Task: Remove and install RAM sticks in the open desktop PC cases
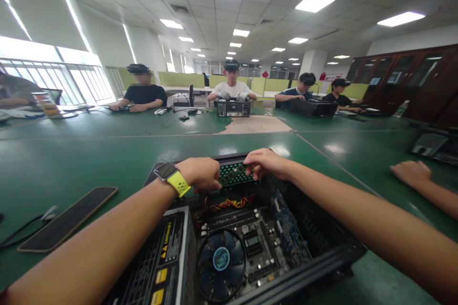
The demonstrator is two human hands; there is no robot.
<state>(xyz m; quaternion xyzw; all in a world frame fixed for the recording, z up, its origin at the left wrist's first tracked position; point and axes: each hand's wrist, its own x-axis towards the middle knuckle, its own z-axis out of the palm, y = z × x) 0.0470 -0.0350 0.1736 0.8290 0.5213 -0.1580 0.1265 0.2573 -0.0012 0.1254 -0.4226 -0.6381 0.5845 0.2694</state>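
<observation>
A thin green RAM stick (232, 174) is held between my two hands, above the far side of an open black computer case (343, 252). My left hand (202, 173), with a yellow-strapped watch on its wrist, is closed on the stick's left end. At the other end, my right hand (264, 163) pinches it between thumb and fingers. Below lie the motherboard (255, 238), a round CPU fan (221, 259), a blue expansion card (288, 224) and a bundle of red and yellow wires (231, 205). The power supply (157, 262) fills the case's left part.
A dark flat phone-like slab (71, 216) and a black cable (25, 228) lie left of the case on the green table (118, 162). Another person's hand (411, 173) rests at the right. Across the table, several people sit, some at other computer cases (233, 108).
</observation>
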